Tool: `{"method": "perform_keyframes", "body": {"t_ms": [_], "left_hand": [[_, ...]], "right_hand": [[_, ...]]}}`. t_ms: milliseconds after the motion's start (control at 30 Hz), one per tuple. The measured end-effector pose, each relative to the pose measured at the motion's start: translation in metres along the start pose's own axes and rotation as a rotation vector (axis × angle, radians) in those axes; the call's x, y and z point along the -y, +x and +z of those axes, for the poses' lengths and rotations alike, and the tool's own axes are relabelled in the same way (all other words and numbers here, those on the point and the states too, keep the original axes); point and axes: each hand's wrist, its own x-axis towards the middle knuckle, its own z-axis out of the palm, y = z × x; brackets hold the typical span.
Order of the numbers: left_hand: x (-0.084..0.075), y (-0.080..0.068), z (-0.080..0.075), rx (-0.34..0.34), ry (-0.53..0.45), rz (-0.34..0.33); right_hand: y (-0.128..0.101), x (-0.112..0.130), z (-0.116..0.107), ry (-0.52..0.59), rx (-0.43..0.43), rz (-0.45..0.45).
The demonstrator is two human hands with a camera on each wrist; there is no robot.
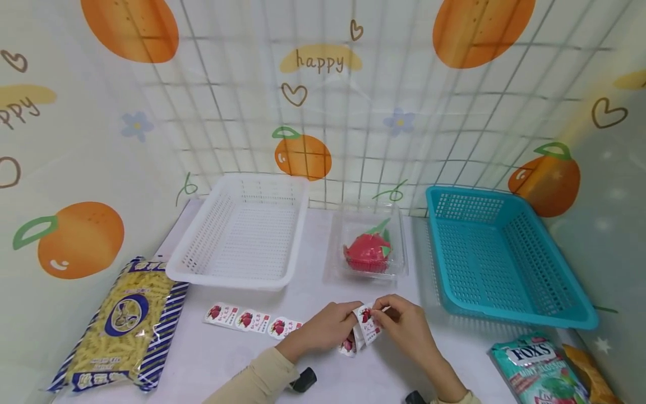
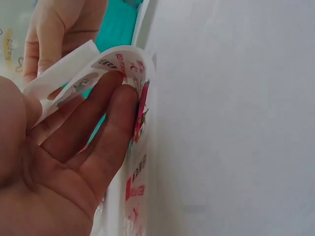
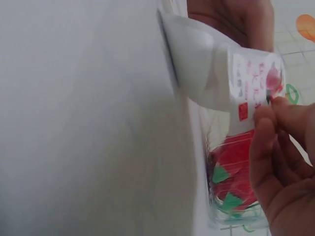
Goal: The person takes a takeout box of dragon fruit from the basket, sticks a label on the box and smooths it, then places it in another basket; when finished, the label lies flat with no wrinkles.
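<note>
A strip of white stickers point(image 1: 250, 321) printed with red dragon fruit lies partly on the table and runs under my left hand point(image 1: 323, 330). That hand holds the strip between thumb and fingers, and in the left wrist view the backing paper point(image 2: 69, 69) bends in a loop over the fingers. My right hand point(image 1: 407, 325) pinches the edge of one sticker point(image 3: 253, 88) with thumb and forefinger. Whether that sticker has come off its backing I cannot tell. Just beyond the hands stands a clear plastic box point(image 1: 398, 264) with a red dragon fruit point(image 1: 367, 251) inside.
A white basket point(image 1: 229, 279) stands at the back left and a teal basket point(image 1: 520, 317) at the right. A pasta bag point(image 1: 121, 325) lies at the left edge. Near the front right are a green Fox's candy bag point(image 1: 537, 367) and an orange-brown packet point(image 1: 590, 373).
</note>
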Motion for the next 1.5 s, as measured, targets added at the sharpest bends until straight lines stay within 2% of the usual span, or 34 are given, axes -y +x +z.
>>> {"method": "perform_keyframes", "body": {"t_ms": [333,600,867,1000,1133,1200,1300,1500], "left_hand": [[0.0,-0.001,-0.004,0.022,-0.099,-0.057],[-0.001,-0.001,-0.005,0.031,-0.03,-0.067],[-0.002,-0.002,-0.007,0.033,-0.011,-0.057],[-0.003,-0.001,-0.005,0.029,-0.055,-0.074],[-0.004,0.0,-0.002,0.037,-0.073,-0.067],[-0.004,0.0,-0.001,0.046,-0.053,-0.052],[-0.005,-0.001,-0.001,0.064,0.039,-0.007],[-0.008,-0.003,0.003,0.169,0.184,0.096]], "right_hand": [[0.008,0.012,-0.005,-0.114,0.032,-0.111],[0.011,0.012,-0.005,-0.124,0.091,-0.203],[0.011,0.011,-0.005,-0.074,0.043,-0.237],[0.011,0.015,-0.015,-0.092,0.07,-0.241],[0.008,0.025,-0.034,-0.128,0.064,-0.231],[0.006,0.031,-0.045,-0.133,0.04,-0.245],[0.006,0.04,-0.06,-0.12,0.002,-0.279],[0.008,0.055,-0.082,-0.124,-0.056,-0.286]]}}
